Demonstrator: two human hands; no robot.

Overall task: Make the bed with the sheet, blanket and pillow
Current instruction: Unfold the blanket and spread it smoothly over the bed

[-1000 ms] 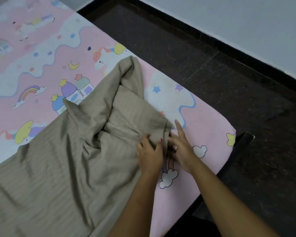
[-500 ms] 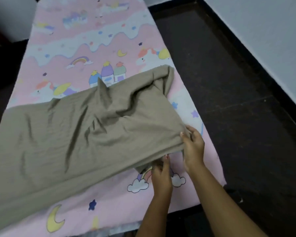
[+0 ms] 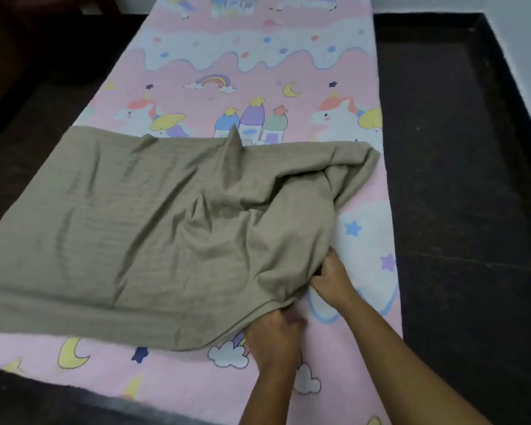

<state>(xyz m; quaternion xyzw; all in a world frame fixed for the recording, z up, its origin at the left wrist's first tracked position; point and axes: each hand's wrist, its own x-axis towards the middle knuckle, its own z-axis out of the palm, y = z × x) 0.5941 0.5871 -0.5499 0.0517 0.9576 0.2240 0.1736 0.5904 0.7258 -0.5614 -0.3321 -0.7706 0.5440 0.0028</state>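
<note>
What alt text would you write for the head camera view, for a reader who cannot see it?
Two bare hands, the left hand and the right hand, grip the near right edge of a crumpled beige ribbed blanket that lies across a pink bed sheet printed with unicorns, rainbows and moons. Dark floor shows on either side.

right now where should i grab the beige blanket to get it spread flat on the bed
Probably the near right edge of the blanket, coming from the bed's near right side, where the left hand and right hand grip it. It lies flat on the left but is bunched and folded over at the right, so pulling that edge rightward should open it.
</note>
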